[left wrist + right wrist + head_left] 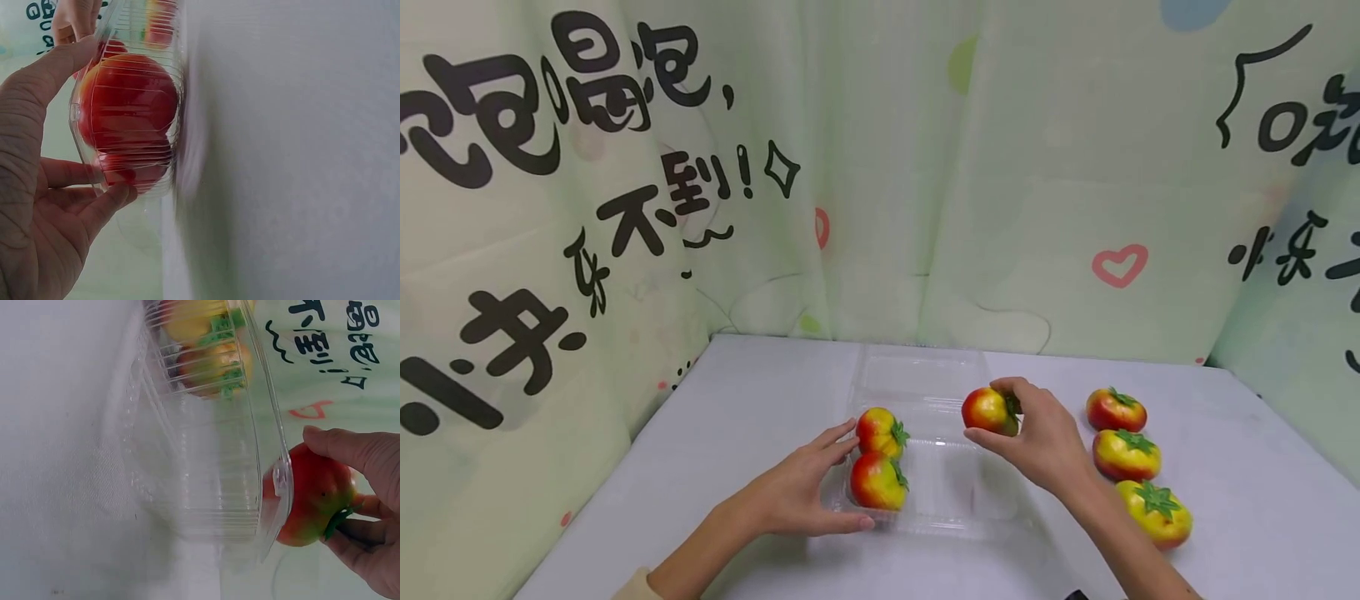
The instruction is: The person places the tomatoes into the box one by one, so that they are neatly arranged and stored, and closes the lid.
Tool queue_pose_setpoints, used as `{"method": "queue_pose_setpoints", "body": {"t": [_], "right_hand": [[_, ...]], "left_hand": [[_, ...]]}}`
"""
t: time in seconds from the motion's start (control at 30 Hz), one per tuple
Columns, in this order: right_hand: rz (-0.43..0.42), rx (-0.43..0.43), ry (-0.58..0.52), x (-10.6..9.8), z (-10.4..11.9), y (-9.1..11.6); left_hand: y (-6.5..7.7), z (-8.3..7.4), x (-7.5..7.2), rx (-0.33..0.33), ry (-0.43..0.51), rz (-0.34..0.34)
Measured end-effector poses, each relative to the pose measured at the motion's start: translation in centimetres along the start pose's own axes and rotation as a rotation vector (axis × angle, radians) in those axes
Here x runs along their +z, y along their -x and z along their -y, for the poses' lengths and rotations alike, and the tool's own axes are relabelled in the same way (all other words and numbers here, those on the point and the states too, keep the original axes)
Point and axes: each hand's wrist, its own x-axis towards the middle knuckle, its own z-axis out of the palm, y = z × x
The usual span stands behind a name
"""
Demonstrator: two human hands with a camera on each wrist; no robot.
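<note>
A clear plastic clamshell box [940, 487] lies on the table with its lid folded back behind it. Two red-and-yellow tomatoes [877, 481] with green leafy tops sit one behind the other at its left end. My left hand [801, 492] holds that end, thumb at the near corner and fingers round the far side; the left wrist view shows fingertips against the ribbed wall. Over the right part of the box, my right hand [1037, 429] grips another tomato [988, 411] between thumb and fingers, its leafy top turned toward the palm. In the right wrist view this tomato [309, 494] overlaps the rim.
Three more tomatoes stand in a row on the right of the white table [737, 400], the nearest one [1157, 521] partly behind my right forearm. A pale green printed curtain [887, 167] encloses the back and sides. A small black object [1077, 595] shows at the bottom edge.
</note>
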Motion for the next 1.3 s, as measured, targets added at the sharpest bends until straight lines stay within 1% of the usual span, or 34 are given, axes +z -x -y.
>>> {"method": "queue_pose_setpoints", "body": {"t": [0.3,0.5,0.7,0.93,1.1,1.3], "right_hand": [[0.044,-0.003,-0.059,1.2,1.0,0.0],[0.046,-0.009,-0.075,1.9,1.4,-0.5],[0.080,0.011,-0.107,3.0,1.9,-0.4],[0.080,-0.009,-0.124,4.5,2.3,-0.3],[0.081,0.018,-0.117,5.4,2.4,-0.3],[0.073,0.023,-0.119,6.2,2.5,-0.5]], "left_hand": [[0.0,-0.1,0.0,0.012,-0.018,-0.005],[-0.3,-0.3,-0.2,-0.007,-0.024,-0.011],[-0.2,-0.4,-0.2,-0.031,-0.019,-0.001],[0.1,-0.2,-0.1,-0.023,0.001,-0.002],[0.1,-0.2,-0.1,-0.012,0.010,0.004],[0.0,-0.1,0.0,0.006,-0.001,-0.004]]}}
